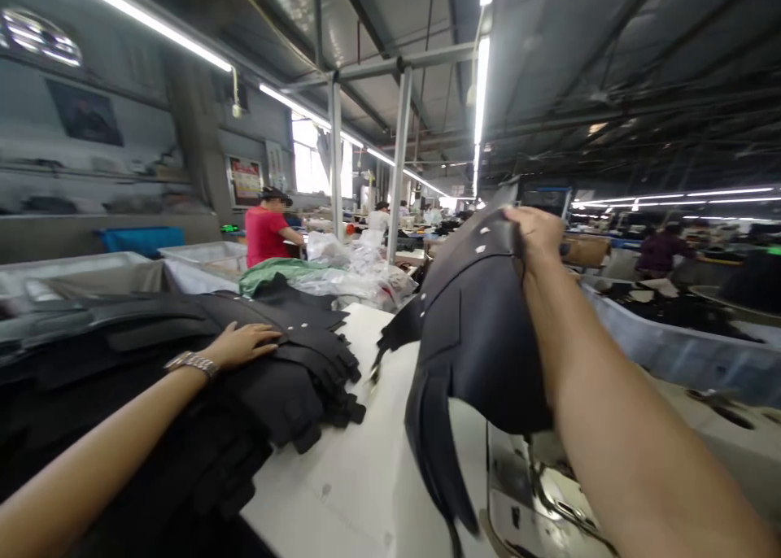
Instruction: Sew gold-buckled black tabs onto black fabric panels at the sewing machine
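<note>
My right hand (537, 231) grips the upper edge of a black garment piece (482, 330) and lifts it over the white work table (342, 477). The piece hangs down in long strips, with small white marks along its upper part. To the left, my left hand (247, 345), a metal watch on its wrist, lies with fingers stretched out on a pile of similar black pieces (201, 322). Straps and tabs stick out from the pile's right side. Below my right forearm, the metal plate of a sewing machine (518, 477) shows in part.
White bins (207, 257) stand behind the pile, near a person in a red shirt (263, 237). Clear plastic bags and green cloth (286, 272) lie past the table. At right is a large bin (665, 330) with dark scraps. Metal posts (399, 167) rise ahead.
</note>
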### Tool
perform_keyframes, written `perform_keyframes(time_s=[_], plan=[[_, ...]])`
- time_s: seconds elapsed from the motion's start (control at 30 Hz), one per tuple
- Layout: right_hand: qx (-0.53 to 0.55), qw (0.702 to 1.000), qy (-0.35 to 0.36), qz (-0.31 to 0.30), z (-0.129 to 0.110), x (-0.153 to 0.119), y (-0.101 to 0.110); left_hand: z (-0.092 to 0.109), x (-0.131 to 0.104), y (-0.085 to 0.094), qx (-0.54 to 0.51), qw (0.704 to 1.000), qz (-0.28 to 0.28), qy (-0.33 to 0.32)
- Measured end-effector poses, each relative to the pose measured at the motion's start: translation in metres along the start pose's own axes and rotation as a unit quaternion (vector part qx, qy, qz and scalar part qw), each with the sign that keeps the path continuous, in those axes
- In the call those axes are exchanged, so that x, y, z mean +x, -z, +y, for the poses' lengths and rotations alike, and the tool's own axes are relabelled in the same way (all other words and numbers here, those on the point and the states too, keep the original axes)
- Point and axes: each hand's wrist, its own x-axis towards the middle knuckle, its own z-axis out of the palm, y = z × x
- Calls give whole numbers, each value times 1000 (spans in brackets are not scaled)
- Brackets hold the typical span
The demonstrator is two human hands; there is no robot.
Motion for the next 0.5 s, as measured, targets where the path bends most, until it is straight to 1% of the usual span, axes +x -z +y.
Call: perform_keyframes(time_s=[0.07, 0.1, 0.17, 0.27, 0.33, 0.43, 0.5], plan=[[-56, 994, -68, 66, 18, 4, -9, -4, -5, -1, 4, 1000, 9, -15], [-90, 986, -107, 89, 31, -1, -14, -5, -7, 0, 5, 1000, 8, -21], [-154, 964, -190, 103, 64, -21, -22, -5, -8, 4, 5, 1000, -3, -26], [-233, 924, -297, 61, 114, -65, -33, -1, -8, 10, 11, 1000, -17, -23], [-268, 907, -324, 18, 142, -97, -38, 7, -6, 13, 18, 999, -19, -19], [-297, 904, -302, -57, 169, -138, -38, 20, -3, 16, 31, 999, -2, -9], [-304, 908, -269, -103, 177, -158, -35, 27, 0, 23, 40, 999, 26, 3]])
